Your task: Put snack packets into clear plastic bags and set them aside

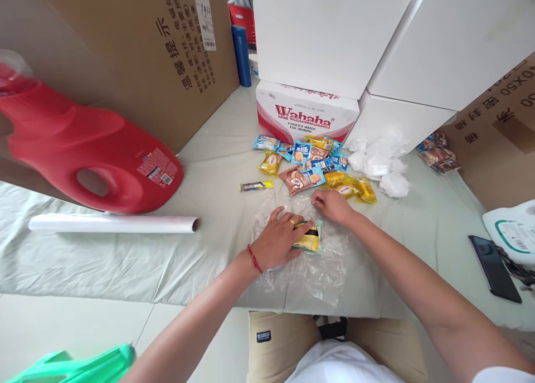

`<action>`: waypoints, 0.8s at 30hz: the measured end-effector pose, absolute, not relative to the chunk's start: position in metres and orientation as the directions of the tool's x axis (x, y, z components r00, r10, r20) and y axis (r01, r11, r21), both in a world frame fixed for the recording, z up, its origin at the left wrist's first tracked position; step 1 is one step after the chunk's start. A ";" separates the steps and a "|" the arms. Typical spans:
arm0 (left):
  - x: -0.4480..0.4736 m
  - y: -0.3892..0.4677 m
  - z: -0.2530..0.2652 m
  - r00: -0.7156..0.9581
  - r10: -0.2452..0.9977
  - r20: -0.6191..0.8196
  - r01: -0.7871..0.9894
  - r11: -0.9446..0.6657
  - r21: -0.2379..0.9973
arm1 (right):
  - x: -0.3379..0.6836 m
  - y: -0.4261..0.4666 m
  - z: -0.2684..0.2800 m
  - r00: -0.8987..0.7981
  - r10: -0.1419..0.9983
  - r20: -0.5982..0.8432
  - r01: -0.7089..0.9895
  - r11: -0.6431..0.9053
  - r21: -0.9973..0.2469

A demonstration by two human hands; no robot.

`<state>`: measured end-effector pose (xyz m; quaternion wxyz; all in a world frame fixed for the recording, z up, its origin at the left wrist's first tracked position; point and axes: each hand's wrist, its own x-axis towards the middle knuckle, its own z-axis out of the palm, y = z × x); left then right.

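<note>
A clear plastic bag (pixel 324 271) lies spread on the cloth-covered table. On it is a small yellow and pale green snack packet (pixel 311 240). My left hand (pixel 279 237), with a red string at the wrist, reaches over the packet, thumb and fingers at its sides. My right hand (pixel 333 204) is closed in a pinch at the bag's far edge; the bit between its fingertips is hard to see. Just beyond lies a pile of wrapped snacks, among them a brown packet (pixel 296 180) and yellow packets (pixel 364 190). A slim yellow and dark bar (pixel 256 186) lies apart at the left.
Crumpled clear bags (pixel 380 163) sit right of the snacks. Behind stand a Wahaha carton (pixel 307 114) and white boxes (pixel 317 32). A red jug (pixel 100 149) and a white roll (pixel 112 223) are at left. A phone (pixel 495 268) lies at right.
</note>
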<state>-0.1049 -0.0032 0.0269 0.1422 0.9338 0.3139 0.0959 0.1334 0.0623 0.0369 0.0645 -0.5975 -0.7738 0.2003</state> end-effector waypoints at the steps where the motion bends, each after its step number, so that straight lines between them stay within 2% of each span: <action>1: -0.107 -0.002 0.027 0.790 0.605 0.099 0.545 -0.767 0.337 | 0.133 0.062 0.037 -0.277 0.951 -0.139 0.897 0.205 -0.391; 7: -0.112 0.001 0.015 0.794 0.604 0.066 0.533 -0.744 0.404 | 0.134 0.062 0.036 -0.292 0.946 -0.141 0.880 0.208 -0.426; 12: -0.113 -0.002 0.007 0.782 0.615 0.096 0.530 -0.739 0.416 | 0.139 0.064 0.040 -0.302 0.948 -0.101 0.853 0.221 -0.474; 15: -0.113 -0.006 0.009 0.751 0.637 0.174 0.540 -0.744 0.393 | 0.143 0.065 0.046 -0.364 0.931 -0.011 0.818 0.314 -0.481; 18: -0.113 -0.009 0.012 0.675 0.669 0.310 0.576 -0.741 0.346 | 0.145 0.064 0.053 -0.446 0.892 0.080 0.781 0.431 -0.452; 21: -0.112 -0.011 0.013 0.629 0.659 0.412 0.587 -0.750 0.305 | 0.144 0.059 0.060 -0.479 0.873 0.093 0.714 0.449 -0.538; 24: -0.110 -0.013 0.012 0.675 0.585 0.451 0.534 -0.808 0.249 | 0.141 0.048 0.067 -0.506 0.860 0.073 0.649 0.435 -0.625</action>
